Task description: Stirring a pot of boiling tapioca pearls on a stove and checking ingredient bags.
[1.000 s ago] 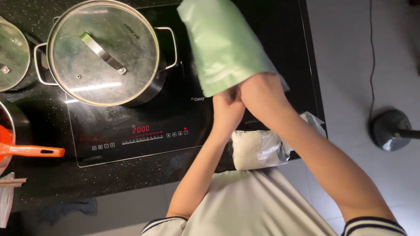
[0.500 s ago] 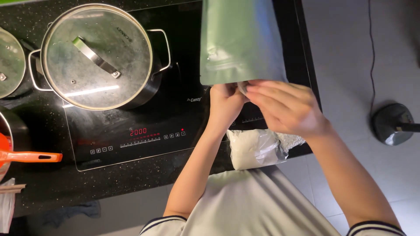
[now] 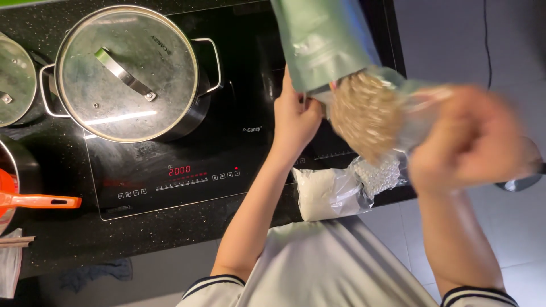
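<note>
Left hand (image 3: 296, 116) is closed on the lower edge of a matte green foil stand-up pouch (image 3: 318, 40), holding it up over the right side of the black glass induction cooktop (image 3: 227, 148). Right hand (image 3: 472, 142) is motion-blurred; it looks clenched on a clear plastic inner bag of pale beige grains or seeds (image 3: 369, 113), but I cannot tell the exact grip. That inner bag is mostly out of the pouch mouth, one end still at the opening, hanging in the air between both hands.

Status, as I read it:
- Pouch open: done.
- Inner bag extraction: nearly done, not fully clear of the pouch.
- Inner bag looks still sealed, nothing spilled; not sure, blur.
- Nothing is in a pot: the large stainless steel stockpot (image 3: 133, 74) has its glass lid with metal strap handle (image 3: 125, 74) on.

Around it: cooktop display lit red, so the zone is powered. A clear bag of white powder or grain (image 3: 324, 193) lies on the black speckled counter (image 3: 170, 233) at the front edge, just beside a smaller clear bag with greyish contents (image 3: 378, 173). Orange ladle handle (image 3: 40, 200) sticks out of a pan at far left. A second glass lid (image 3: 14, 79) is at the left edge.
</note>
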